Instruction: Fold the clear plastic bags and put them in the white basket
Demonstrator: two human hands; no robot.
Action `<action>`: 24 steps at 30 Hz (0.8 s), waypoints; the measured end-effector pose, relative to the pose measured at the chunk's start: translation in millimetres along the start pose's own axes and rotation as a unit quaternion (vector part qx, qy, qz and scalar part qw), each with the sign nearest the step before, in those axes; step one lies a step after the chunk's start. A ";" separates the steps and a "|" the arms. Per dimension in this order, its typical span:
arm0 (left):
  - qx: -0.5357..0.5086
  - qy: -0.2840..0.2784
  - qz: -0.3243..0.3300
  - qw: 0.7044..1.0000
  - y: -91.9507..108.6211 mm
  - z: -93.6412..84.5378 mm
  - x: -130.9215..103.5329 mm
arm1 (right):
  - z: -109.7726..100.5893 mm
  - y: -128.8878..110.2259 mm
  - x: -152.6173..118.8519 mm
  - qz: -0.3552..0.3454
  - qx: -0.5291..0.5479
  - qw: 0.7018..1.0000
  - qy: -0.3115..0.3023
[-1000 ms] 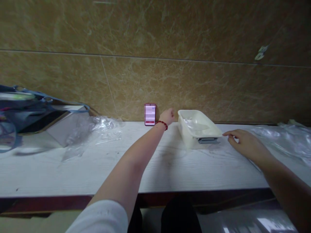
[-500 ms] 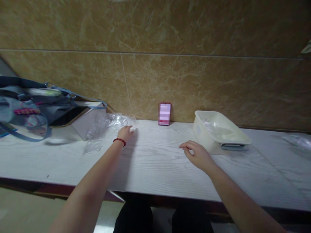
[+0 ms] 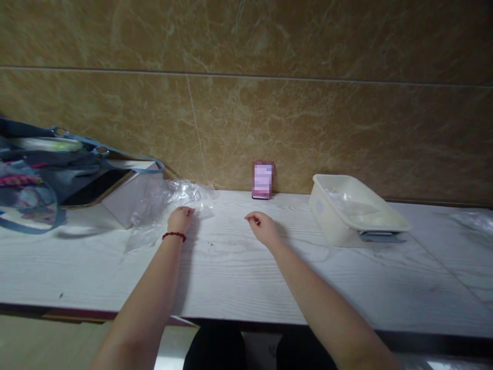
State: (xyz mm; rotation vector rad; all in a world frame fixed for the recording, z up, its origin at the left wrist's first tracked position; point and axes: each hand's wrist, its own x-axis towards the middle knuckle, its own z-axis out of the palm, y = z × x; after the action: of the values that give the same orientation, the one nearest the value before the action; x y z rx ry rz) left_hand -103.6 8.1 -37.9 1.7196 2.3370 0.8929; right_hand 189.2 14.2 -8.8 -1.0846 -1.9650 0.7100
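Observation:
My left hand [image 3: 180, 221], a dark red beaded bracelet [image 3: 174, 236] at its wrist, is closed beside crumpled clear plastic bags [image 3: 154, 210]. Its fingers are curled in, and whatever they may hold is too small to make out. My right hand [image 3: 264, 229] hovers over the middle of the white wood-grain table [image 3: 231, 277], thumb and fingertips pinched together. A tiny dark reddish spot shows between those fingers, but I cannot tell what it is. Small dark specks lie on the tabletop between the hands.
A phone [image 3: 263, 181] with a blurred screen leans on the brown marbled wall [image 3: 308, 128]. To the right stands a cream plastic bin [image 3: 327, 221] with clear plastic inside. At left are a blue denim bag [image 3: 23, 159], a white box [image 3: 142, 185] and a dark-screened phone [image 3: 98, 189].
My right hand has moved left, away from the bin toward the middle. My left hand has drawn back leftward and its fingers have curled in. The view has shifted slightly.

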 end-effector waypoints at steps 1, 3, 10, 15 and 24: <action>0.007 0.011 0.002 1.000 3.9 -2.2 -1.2 | 2.7 4.5 -1.0 0.002 0.005 1.000 0.004; 0.010 0.030 0.002 1.000 17.3 -7.2 -5.8 | 6.9 12.4 -3.6 -0.001 0.011 1.000 0.000; -0.362 -0.109 -0.044 0.925 92.6 -17.2 -45.6 | 11.1 9.3 -10.2 -0.008 0.111 0.993 -0.050; -0.421 -0.225 -0.003 0.879 113.9 -6.4 -63.6 | 11.4 -2.2 -13.9 0.014 0.207 0.974 -0.091; -0.563 -0.274 -0.073 0.776 106.7 -7.2 -58.8 | 21.7 -7.9 -14.9 0.183 0.481 0.854 -0.083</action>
State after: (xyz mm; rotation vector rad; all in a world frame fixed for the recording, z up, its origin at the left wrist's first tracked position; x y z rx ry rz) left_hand 3.8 -27.7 7.7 1.0094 1.0646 1.1682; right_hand 172.9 -4.8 -20.0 -0.7446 -1.1996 1.7907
